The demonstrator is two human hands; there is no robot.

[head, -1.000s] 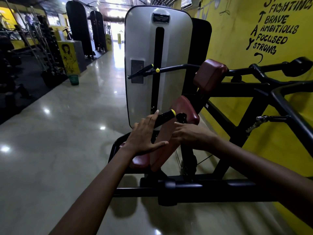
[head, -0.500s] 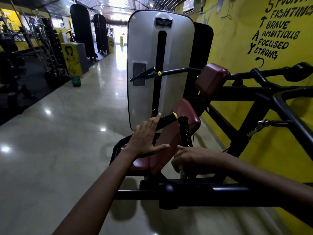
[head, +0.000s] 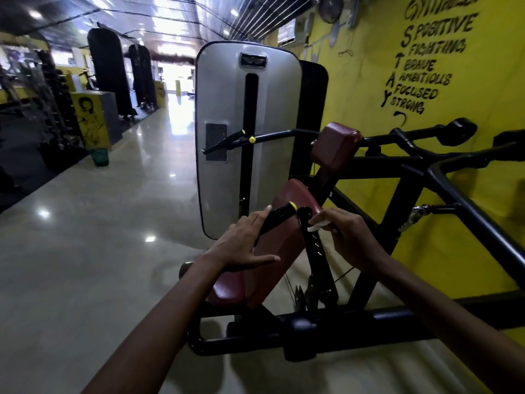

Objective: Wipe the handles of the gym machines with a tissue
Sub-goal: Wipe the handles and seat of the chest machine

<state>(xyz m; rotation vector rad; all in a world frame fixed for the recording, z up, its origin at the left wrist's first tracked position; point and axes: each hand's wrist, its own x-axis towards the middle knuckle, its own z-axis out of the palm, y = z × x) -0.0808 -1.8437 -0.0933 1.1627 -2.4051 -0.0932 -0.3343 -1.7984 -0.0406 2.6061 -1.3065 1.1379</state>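
A white tissue (head: 318,225) was pinched in the fingers of the right hand (head: 348,237) and pressed against the upper part of a black upright handle (head: 308,234) on a gym machine. Just to its left, a slanted handle with a yellow end cap (head: 279,216) lay under the left hand (head: 241,245), whose fingers were spread flat rather than curled around it, as far as the blur allowed. Dark red pads (head: 287,223) sat behind both handles, before a grey weight cover (head: 224,109) and a yellow wall (head: 468,180).
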